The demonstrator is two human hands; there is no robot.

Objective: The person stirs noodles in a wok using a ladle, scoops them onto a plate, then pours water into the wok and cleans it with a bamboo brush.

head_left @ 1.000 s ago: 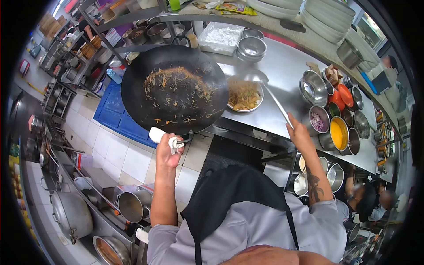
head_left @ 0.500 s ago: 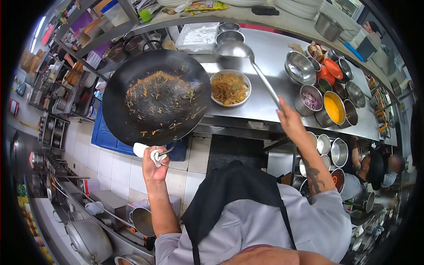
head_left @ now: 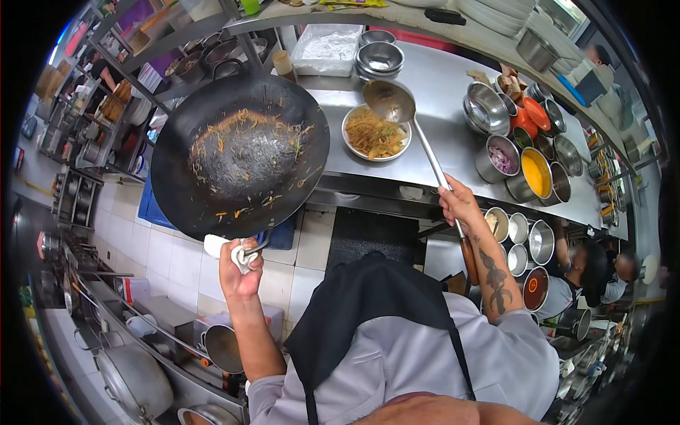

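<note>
My left hand (head_left: 241, 269) is closed around the wok's handle through a white cloth (head_left: 244, 256). The large black wok (head_left: 241, 163) hangs tilted at the left, with noodle and carrot scraps stuck to its inside. In my right hand (head_left: 460, 202) is a long-handled ladle (head_left: 428, 145); its wooden grip end reaches back along my forearm. The ladle's bowl faces up at the upper right of a white plate (head_left: 360, 154), overlapping its edge from above. A heap of fried noodles (head_left: 375, 134) lies on that plate. Whether ladle and noodles touch, I cannot tell.
On the steel counter (head_left: 432, 78) stand a white tray (head_left: 326, 51), stacked metal bowls (head_left: 380, 58), a pot of chopped onion (head_left: 499, 157) and a pot of yellow liquid (head_left: 535, 173). A shelf runs above the back edge. Other people are at the far right and upper left.
The ladle has turned over so that its bowl's inside shows, and it has come nearer the noodles. My right hand has shifted down the handle. The wok has moved slightly left.
</note>
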